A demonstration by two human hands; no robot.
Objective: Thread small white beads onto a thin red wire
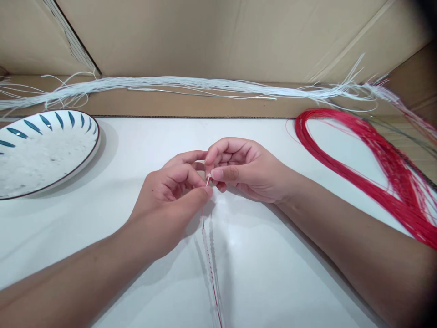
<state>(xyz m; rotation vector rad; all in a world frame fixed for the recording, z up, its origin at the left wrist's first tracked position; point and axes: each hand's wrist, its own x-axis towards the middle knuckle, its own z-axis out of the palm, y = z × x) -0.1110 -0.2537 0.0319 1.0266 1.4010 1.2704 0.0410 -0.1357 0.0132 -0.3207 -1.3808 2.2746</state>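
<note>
From where I stand, the left hand, nearer the pale beads, pinches their red thread, which trails toward six o'clock; at two o'clock the right hand pinches something tiny and white.

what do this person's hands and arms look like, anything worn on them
The left hand and right hand are bare, with no gloves, rings or watch visible. No sleeve shows on the left forearm or right forearm.
</note>
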